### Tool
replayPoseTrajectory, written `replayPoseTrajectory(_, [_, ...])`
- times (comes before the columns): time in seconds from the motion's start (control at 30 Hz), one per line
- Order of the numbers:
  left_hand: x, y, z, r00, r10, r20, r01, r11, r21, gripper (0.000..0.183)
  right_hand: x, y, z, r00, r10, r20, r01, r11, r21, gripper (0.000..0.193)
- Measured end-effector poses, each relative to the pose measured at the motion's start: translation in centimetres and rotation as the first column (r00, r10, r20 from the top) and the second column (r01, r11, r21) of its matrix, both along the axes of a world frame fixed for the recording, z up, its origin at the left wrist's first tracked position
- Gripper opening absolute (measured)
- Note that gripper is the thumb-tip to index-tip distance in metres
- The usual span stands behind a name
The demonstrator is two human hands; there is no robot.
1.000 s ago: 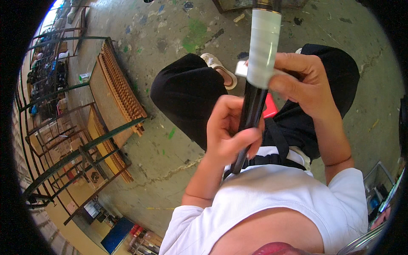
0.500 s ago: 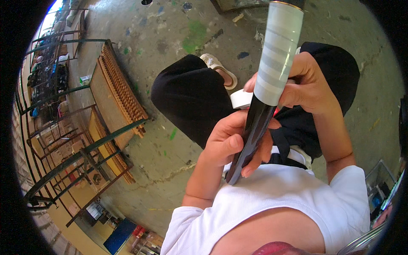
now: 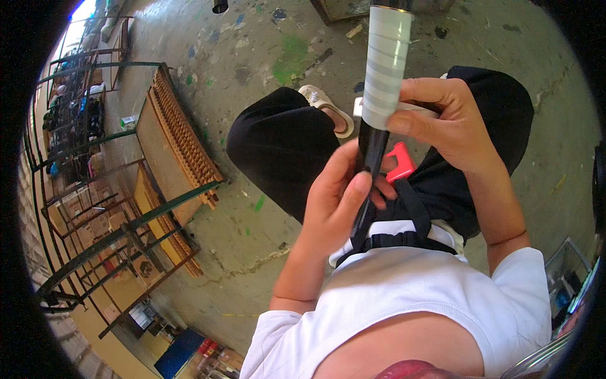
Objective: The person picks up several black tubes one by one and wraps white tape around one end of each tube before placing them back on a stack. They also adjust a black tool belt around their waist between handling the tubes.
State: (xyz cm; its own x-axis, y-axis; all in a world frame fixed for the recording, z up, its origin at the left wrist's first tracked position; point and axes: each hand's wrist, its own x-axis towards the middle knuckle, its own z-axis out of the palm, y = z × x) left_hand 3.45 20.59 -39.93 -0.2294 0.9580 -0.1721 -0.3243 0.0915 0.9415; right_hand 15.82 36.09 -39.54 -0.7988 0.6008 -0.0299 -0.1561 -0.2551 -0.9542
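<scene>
A glossy black rod (image 3: pixel 372 150), ringed by a white wrap (image 3: pixel 384 69), is held up at a tilt before the person. The right hand (image 3: pixel 445 120) has its grip pinched on white tape (image 3: pixel 358 108), partly hidden behind the rod; the left hand's (image 3: pixel 334 196) grip curls around the rod below. Beyond, a red hook (image 3: pixel 400 163) shows over the lap, above the paint-spotted floor (image 3: pixel 246 38).

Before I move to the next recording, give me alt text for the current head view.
The left hand holds a glossy black cylindrical pole while the right hand is at the lower end of its shiny white banded wrap. A bright red angular object shows between the black-trousered legs.
</scene>
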Motion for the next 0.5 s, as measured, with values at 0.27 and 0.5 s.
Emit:
replayPoseTrajectory(0.27, [0.8,2.0,-0.2,0.833,0.368,-0.414,-0.337,0.930,0.148,0.049,-0.8,-1.4,0.7,0.994,-0.091,0.056,0.088,0.994,0.060,0.022])
replayPoseTrajectory(0.5, [0.1,1.1,1.3,0.984,0.049,0.169,-0.056,0.998,0.034,0.052,0.3,0.1,1.6,0.974,0.226,0.013,-0.219,0.954,-0.203,0.033])
